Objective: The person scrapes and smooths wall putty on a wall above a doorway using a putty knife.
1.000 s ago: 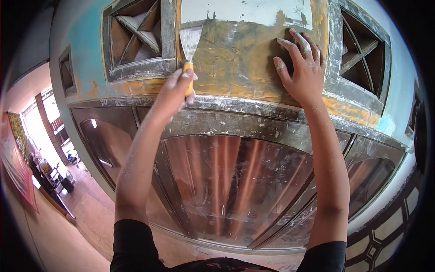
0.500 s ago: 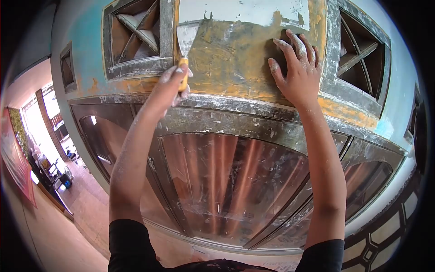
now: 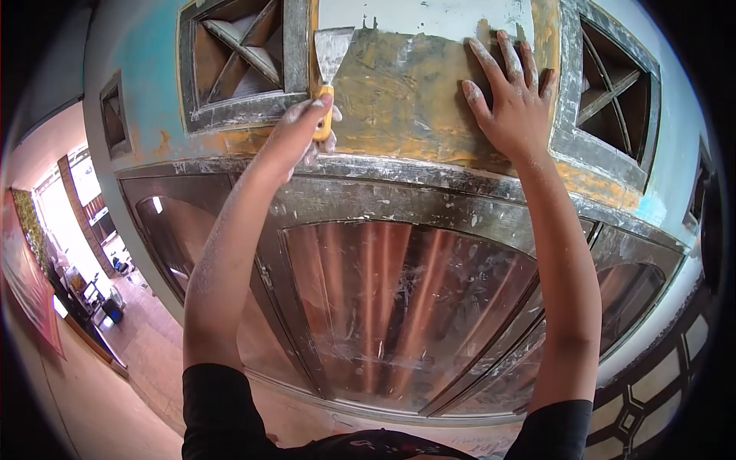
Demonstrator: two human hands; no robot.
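Note:
My left hand [image 3: 305,132] is closed around the yellow handle of a putty knife [image 3: 334,55], its wide metal blade pointing up. The blade lies at the left side of a wall panel [image 3: 399,100] with patchy brown and ochre paint and a white upper part. Fingers spread, my right hand [image 3: 515,100] rests on the right side of this panel. White dust or paint marks the fingers of both hands.
Crossed-slat vent openings [image 3: 239,54] flank the panel, another vent [image 3: 613,88] being on the right. Below runs a worn wooden frame [image 3: 399,195] with glazed doors [image 3: 406,307]. At far left, a bright doorway [image 3: 65,222] shows a tiled floor.
The view has shifted slightly, so the panel sits further right. My left hand and the putty knife appear a little higher. My right hand stays on the panel, its fingers spread wider.

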